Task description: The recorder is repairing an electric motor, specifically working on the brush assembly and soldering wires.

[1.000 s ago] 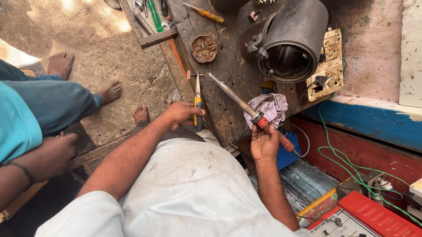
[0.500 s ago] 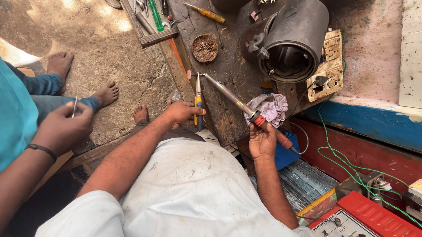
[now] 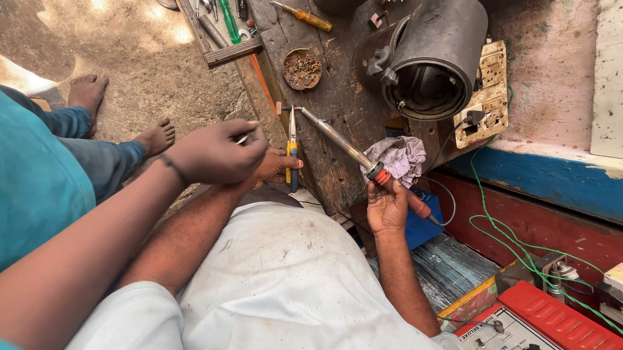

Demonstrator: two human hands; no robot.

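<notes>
My right hand (image 3: 388,208) is clamped on the soldering iron (image 3: 352,150), whose tip runs toward ten o'clock to meet the pliers (image 3: 292,149), gripped in my left hand (image 3: 273,166) at nine o'clock. Since half a second ago, a co-worker's hand (image 3: 214,154) pinching a thin wire has come in over my left wrist.

Both bare forearms reach forward from white short sleeves. The right hand (image 3: 388,207), wrist straight and palm turned left, has its fingers (image 3: 403,191) curled closed around the red-collared grip of a long metal soldering iron (image 3: 338,143). The left hand (image 3: 273,168), left of that iron, pinches yellow-handled pliers (image 3: 292,155), partly hidden behind another person's hand (image 3: 214,154).
</notes>
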